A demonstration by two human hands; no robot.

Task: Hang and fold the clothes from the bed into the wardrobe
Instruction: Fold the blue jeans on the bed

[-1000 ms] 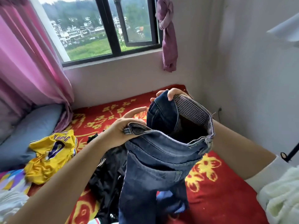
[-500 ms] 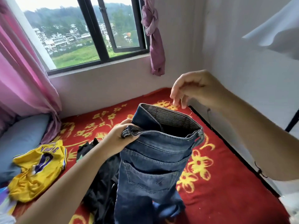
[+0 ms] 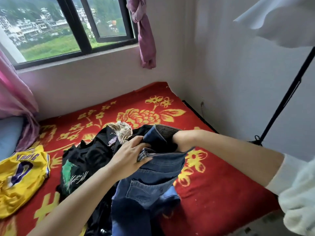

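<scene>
One pair of jeans (image 3: 153, 181), one yellow jersey (image 3: 22, 179), one black top (image 3: 85, 160) (a patterned cloth (image 3: 121, 131) peeks behind), two curtains (image 3: 15, 106), one pillow (image 3: 8, 135).

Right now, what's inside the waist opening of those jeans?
The right hand is plunged into the jeans, hidden past the wrist. The left hand grips the waistband. Anything deeper is covered.

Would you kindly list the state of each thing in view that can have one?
jeans: held up, waistband open
left hand: grips the waistband
right hand: plunged inside the jeans, fingers hidden
yellow jersey: crumpled on the bed
black garment: heaped on the bed
window: one pane ajar
</scene>
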